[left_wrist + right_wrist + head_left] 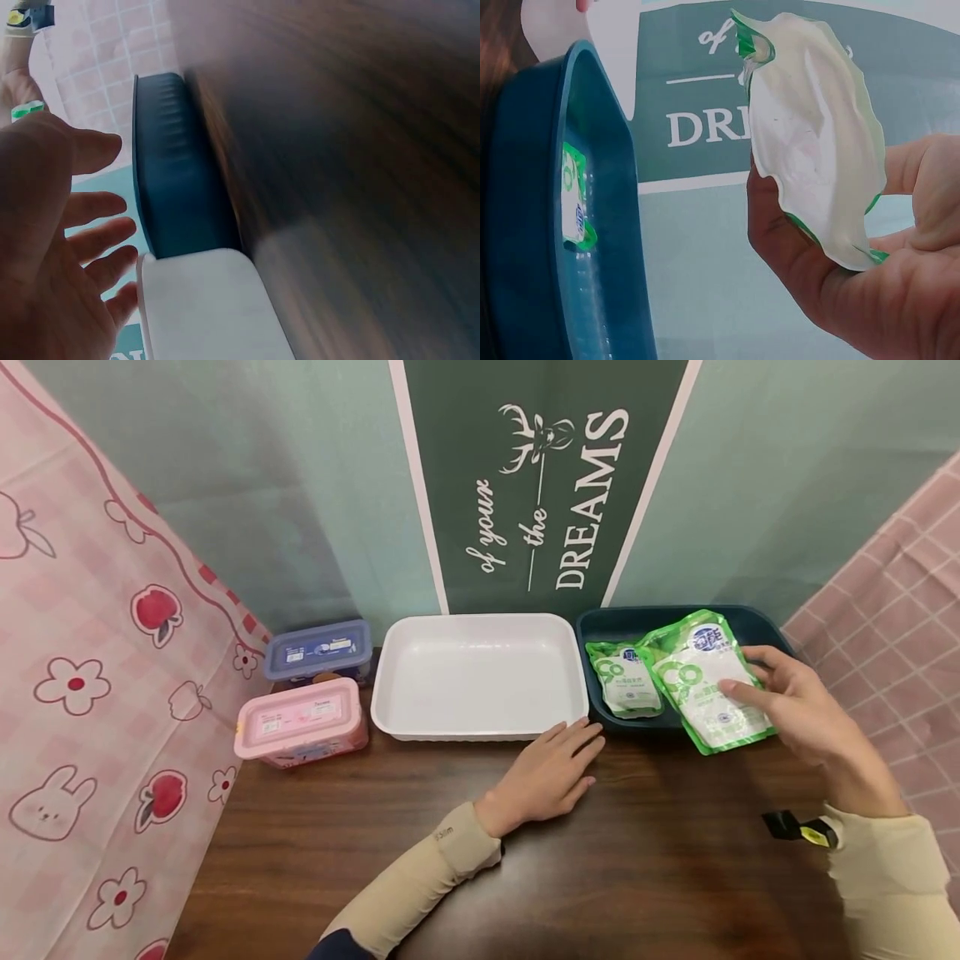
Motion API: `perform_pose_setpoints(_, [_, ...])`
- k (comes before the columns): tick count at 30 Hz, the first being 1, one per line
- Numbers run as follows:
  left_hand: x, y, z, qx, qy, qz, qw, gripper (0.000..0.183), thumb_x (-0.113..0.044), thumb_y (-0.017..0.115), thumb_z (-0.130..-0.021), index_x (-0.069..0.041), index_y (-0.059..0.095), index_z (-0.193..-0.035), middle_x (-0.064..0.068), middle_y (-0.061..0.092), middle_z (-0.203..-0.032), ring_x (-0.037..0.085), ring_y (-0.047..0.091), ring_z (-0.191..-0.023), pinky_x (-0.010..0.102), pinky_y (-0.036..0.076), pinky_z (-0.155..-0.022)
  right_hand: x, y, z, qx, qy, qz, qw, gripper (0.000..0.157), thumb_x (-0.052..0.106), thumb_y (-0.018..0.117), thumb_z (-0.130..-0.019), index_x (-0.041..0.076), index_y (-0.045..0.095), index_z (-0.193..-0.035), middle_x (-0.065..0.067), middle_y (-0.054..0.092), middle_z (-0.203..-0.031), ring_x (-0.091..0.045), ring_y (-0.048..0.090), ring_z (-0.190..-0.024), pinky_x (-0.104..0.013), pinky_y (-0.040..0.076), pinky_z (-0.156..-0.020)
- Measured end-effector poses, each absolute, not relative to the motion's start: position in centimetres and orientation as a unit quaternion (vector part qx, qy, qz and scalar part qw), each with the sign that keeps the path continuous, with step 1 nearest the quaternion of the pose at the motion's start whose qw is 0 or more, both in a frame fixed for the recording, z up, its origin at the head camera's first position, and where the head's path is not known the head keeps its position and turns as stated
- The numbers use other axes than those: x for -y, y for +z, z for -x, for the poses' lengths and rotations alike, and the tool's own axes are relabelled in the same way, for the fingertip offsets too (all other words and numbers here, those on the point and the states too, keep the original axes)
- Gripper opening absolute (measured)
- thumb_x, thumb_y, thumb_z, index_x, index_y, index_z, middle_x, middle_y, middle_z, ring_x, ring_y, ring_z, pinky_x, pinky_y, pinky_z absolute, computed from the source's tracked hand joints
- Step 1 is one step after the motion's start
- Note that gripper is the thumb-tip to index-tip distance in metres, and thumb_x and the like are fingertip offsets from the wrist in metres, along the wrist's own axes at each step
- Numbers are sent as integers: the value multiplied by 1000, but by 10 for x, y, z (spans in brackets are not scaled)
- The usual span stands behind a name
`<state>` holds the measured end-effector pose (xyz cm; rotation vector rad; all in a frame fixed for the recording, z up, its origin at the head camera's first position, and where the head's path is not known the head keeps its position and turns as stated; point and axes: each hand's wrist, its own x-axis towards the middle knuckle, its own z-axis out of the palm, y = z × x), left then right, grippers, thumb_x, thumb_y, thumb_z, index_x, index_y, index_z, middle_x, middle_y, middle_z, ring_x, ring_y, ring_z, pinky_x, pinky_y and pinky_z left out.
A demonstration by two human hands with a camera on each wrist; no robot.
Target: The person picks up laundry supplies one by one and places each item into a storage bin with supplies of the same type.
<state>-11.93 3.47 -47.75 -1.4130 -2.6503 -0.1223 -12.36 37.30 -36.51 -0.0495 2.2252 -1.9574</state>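
My right hand [806, 706] pinches a green-and-white refill pouch [712, 689] by its right edge, thumb on the printed front. In the right wrist view the pouch's pale bottom [810, 142] faces the camera. The pouch is held up over the dark blue tray [761, 627], whose front right part it hides. Inside that tray, at its left end, lies a smaller-looking pouch [626, 681] of the same print. My left hand [547, 772] has its fingers extended at the front right corner of the white tray [480, 734]; whether they touch the rim I cannot tell.
Left of the white tray stand a blue-lidded box [318, 650] and, in front of it, a pink-lidded box [300, 722]. Green printed cloth [300, 485] hangs behind the trays, with pink cloths at both sides. The brown wooden tabletop [420, 802] extends toward me.
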Motion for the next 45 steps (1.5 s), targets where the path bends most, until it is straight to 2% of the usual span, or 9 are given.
perform_pose_setpoints(4, [-44,-477,122,879,-23,470,69,62,-41,44,-114,-10,36,-167,9,34,-174,24,26,-165,39,22,-135,-377,-364,125,-739,-668,17,81,36,2,61,-107,20,48,-135,6,77,-101,-13,76,-73,-29,62,-57])
perform_pose_setpoints(22, [-70,-482,136,891,4,447,74,66,-46,41,-114,-9,32,-168,10,29,-176,23,25,-165,36,19,-135,-389,-356,141,-727,-683,-13,68,34,1,59,-107,19,48,-134,7,77,-99,-10,74,-72,-26,59,-55])
perform_pose_setpoints(24, [-71,-482,137,893,6,445,69,66,-47,41,-114,-9,31,-168,10,28,-176,23,24,-165,36,18,-135,-390,-354,143,-750,-658,-24,65,33,5,61,-108,22,48,-134,10,77,-97,-8,71,-68,-24,52,-47])
perform_pose_setpoints(27, [-72,-482,138,894,6,443,65,67,-47,41,-114,-10,30,-169,9,27,-177,23,22,-165,35,17,-136,-393,-351,146,-794,-603,-40,65,35,14,61,-109,28,47,-137,19,75,-98,-6,56,-48,-36,30,-34])
perform_pose_setpoints(31, [-73,-482,139,896,3,439,63,67,-47,41,-114,-10,30,-169,9,27,-177,22,21,-166,35,16,-136,-399,-352,153,-786,-613,-47,64,34,15,62,-109,29,47,-136,19,76,-98,-6,58,-48,-36,31,-33])
perform_pose_setpoints(34, [-73,-483,139,895,-2,441,65,66,-46,41,-114,-9,31,-169,9,28,-177,22,22,-166,34,16,-136,-404,-353,157,-778,-623,-56,65,34,15,63,-108,29,48,-135,18,76,-97,-7,66,-55,-30,39,-35])
perform_pose_setpoints(36, [-72,-484,140,894,-5,442,72,66,-45,43,-114,-9,32,-168,9,30,-176,22,23,-165,34,17,-135,-408,-353,159,-811,-578,-64,70,38,24,63,-109,32,45,-141,25,74,-97,-7,54,-43,-39,26,-32])
perform_pose_setpoints(40, [-72,-486,142,891,-11,445,85,66,-43,48,-113,-8,34,-167,9,33,-174,23,27,-164,33,19,-135,-415,-356,163,-840,-531,-75,87,52,37,62,-109,34,35,-153,36,69,-99,-15,28,-34,-52,17,-38])
perform_pose_setpoints(45, [-72,-487,142,890,-17,446,89,66,-42,52,-112,-8,36,-167,10,35,-174,23,28,-164,34,21,-135,-422,-361,168,-851,-506,-92,105,81,45,61,-108,30,13,-172,40,63,-108,-17,26,-36,-52,19,-39])
